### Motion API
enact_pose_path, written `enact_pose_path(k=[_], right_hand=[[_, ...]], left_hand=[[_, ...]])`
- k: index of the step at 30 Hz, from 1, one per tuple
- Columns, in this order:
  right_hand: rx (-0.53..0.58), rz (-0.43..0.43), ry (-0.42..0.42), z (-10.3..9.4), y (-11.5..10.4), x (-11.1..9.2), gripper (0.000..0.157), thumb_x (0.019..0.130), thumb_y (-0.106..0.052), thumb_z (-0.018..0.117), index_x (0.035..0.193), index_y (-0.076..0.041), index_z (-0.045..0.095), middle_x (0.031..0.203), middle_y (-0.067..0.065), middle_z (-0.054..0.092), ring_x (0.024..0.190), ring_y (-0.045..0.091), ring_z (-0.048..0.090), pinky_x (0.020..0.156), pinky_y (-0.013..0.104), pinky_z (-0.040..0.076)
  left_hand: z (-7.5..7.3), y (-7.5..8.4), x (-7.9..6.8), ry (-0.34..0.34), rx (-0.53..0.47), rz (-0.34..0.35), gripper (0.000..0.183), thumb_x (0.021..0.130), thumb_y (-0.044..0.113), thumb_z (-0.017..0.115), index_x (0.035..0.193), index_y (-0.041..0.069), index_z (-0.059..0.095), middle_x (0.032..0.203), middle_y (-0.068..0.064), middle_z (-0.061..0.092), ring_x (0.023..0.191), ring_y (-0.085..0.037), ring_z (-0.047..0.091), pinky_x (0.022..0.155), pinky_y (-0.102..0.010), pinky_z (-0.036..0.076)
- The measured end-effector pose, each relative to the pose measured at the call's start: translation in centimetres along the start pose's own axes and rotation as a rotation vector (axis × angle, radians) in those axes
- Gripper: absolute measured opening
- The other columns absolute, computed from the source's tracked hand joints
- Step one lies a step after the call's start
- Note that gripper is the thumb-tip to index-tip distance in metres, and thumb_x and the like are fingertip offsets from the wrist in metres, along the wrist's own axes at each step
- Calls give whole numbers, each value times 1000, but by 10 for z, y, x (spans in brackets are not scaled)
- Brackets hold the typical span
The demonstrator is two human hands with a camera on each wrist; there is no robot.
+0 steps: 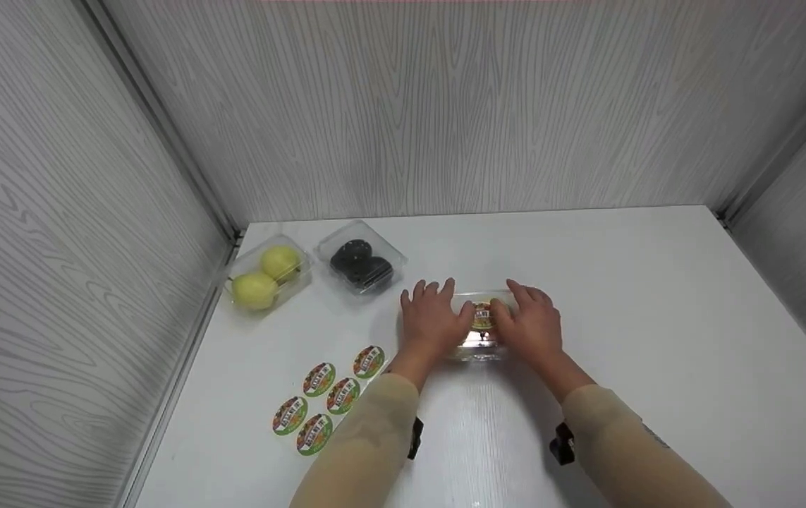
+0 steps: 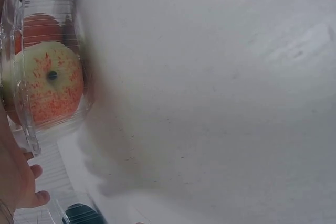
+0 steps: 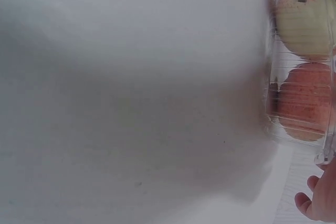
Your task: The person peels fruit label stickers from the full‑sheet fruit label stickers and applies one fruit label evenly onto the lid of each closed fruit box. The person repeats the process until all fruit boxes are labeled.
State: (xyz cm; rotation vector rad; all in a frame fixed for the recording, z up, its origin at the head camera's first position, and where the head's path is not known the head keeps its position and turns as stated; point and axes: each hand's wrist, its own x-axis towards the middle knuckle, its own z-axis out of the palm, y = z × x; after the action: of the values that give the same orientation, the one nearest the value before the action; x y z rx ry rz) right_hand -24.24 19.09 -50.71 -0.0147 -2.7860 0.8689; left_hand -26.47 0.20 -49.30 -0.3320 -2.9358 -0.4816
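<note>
A clear plastic clamshell box (image 1: 480,355) lies on the table in front of me, with a round fruit-print sticker (image 1: 482,316) on its lid. My left hand (image 1: 433,321) rests over the box's left part, thumb at the sticker's left edge. From the other side my right hand (image 1: 531,323) lies on the lid, its thumb at the sticker's right edge. Both hands have their fingers stretched forward. Through the box wall, the left wrist view shows a pale, red-speckled fruit (image 2: 52,90). A reddish fruit (image 3: 304,103) appears inside in the right wrist view.
To the left, a sheet of round stickers (image 1: 343,396) lies partly behind my left sleeve. Farther back stand a clear box with two yellow-green pears (image 1: 254,291) and another with dark fruits (image 1: 371,274). Wood-grain panels (image 1: 403,106) border the white table (image 1: 656,303).
</note>
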Motion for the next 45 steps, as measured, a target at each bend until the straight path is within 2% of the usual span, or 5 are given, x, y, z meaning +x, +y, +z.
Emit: enact_pose_path(k=[8,15,21,32,45], right_hand=[[13,-70,-103,-19,1,-7,79,102,-54,61,161,-5,43,160,25,46,152,48,34,117,72,29],[-50,-94,-174,-32,2,-9,84,100,-57,60,159,1,44,160,24,47,152,51,33,115,73,32],[-69,-78,-206,-35,2,-9,88,98,-61,61,158,2,45,157,25,51,151,51,35,113,71,36],[-105,-82,-203,-34,-3,-7,87,99,-63,59,155,2,49,150,29,55,147,52,40,118,70,30],[-151,-56,-240,-37,-8,-4,92,96,-69,59,155,1,49,148,28,58,149,52,37,120,69,26]], left_hand=[[-14,-8,-7,-37,-69,25,73,102,65,48,153,14,58,149,-10,61,145,-32,49,119,-59,33],[-23,-12,-8,-142,91,95,88,97,80,41,157,17,53,154,-11,57,149,-34,44,121,-62,29],[-21,-15,-9,-152,214,132,93,96,85,33,159,20,51,153,-13,58,149,-36,45,121,-63,28],[-14,-15,-12,-99,246,108,87,98,81,32,158,21,53,146,-14,63,144,-37,48,119,-63,30],[-35,-6,-9,-188,204,71,87,95,82,39,154,20,59,135,-13,70,131,-36,58,112,-62,36]])
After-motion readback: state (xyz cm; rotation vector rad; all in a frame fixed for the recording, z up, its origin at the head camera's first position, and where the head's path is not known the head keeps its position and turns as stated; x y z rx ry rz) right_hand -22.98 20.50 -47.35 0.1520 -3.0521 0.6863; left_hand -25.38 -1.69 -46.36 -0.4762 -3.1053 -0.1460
